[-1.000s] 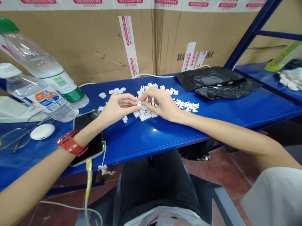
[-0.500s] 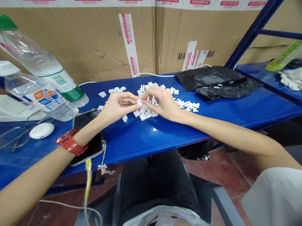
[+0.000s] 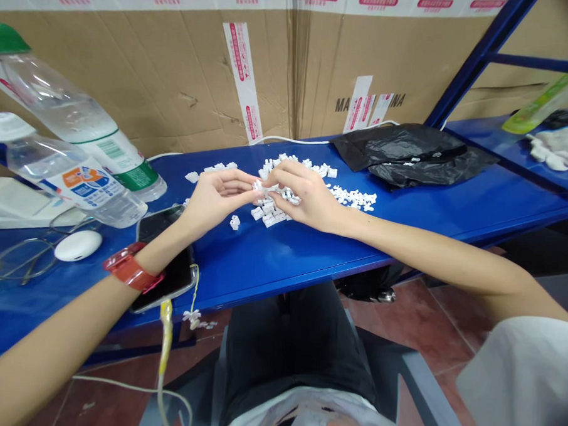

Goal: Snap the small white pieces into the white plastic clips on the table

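— Lifted a little off the heap since the earlier frame: left hand (image 3: 216, 200) and right hand (image 3: 303, 198), fingertips together on one small white plastic block (image 3: 257, 186).

— Clamped on it?

— Pinched between both hands, yes, the block half hidden by the fingers. Just below, a heap of white blocks (image 3: 265, 213) on a blue metal shelf (image 3: 310, 252), thinning out toward the right.

— Any writing?

— Black "MA…INA" print (image 3: 368, 103) on a cardboard carton (image 3: 177, 76), partly covered by labels. Red lettering on white tape (image 3: 238, 66), too small to read.

— Containers?

— Upper left, a green-capped plastic bottle (image 3: 58, 96), and across it a white-capped bottle (image 3: 69, 181) with an orange-and-blue label. Upper right, a crumpled black plastic bag (image 3: 409, 152), a few white blocks on top.

— Room for moving?

— Open blue surface between the heap and the near edge. Lower left, a black smartphone (image 3: 166, 270) just beside the left wrist, its yellow cord hanging over the edge.
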Motion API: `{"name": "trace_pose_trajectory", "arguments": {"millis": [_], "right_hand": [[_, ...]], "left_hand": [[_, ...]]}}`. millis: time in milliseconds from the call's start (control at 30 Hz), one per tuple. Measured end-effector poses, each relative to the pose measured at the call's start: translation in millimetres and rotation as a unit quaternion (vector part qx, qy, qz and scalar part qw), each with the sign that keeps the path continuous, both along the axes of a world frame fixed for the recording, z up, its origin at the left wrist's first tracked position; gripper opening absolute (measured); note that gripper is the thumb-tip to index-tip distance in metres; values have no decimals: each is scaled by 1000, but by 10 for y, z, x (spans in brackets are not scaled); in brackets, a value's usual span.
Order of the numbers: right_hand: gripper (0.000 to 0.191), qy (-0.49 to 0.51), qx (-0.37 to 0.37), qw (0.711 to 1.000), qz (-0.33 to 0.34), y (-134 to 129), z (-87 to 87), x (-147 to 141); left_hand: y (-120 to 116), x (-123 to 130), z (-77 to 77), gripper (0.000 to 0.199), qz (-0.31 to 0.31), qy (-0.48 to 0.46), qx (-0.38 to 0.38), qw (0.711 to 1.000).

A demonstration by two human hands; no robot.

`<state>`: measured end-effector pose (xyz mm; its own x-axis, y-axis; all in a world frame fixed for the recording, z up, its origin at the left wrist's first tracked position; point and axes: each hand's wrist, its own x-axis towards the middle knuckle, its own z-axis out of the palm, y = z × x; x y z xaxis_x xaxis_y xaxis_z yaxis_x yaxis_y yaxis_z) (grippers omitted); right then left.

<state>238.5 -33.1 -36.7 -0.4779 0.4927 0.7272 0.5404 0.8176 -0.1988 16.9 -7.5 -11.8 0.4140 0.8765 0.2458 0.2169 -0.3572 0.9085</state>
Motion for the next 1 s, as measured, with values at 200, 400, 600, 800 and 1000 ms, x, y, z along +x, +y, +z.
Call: {"name": "trace_pose_trajectory", "arguments": {"millis": [200, 400, 600, 800, 1000], "right_hand": [[14, -33, 39, 998, -43, -11, 5, -46], [10, -64, 65, 994, -56, 19, 16, -51], [7, -85, 25, 993, -84, 196, 60, 150], [14, -91, -110, 978, -151, 283, 436, 658], [26, -246, -361, 863, -253, 212, 721, 990]], "left_hand": [[-13, 14, 24, 45, -2, -18, -18, 1000], [-32, 47, 55, 35, -20, 44, 34, 998], [92, -231, 247, 39, -70, 239, 190, 950], [231, -442, 272, 40, -123, 329, 119, 929], [152, -347, 284, 37, -157, 392, 155, 893]]}}
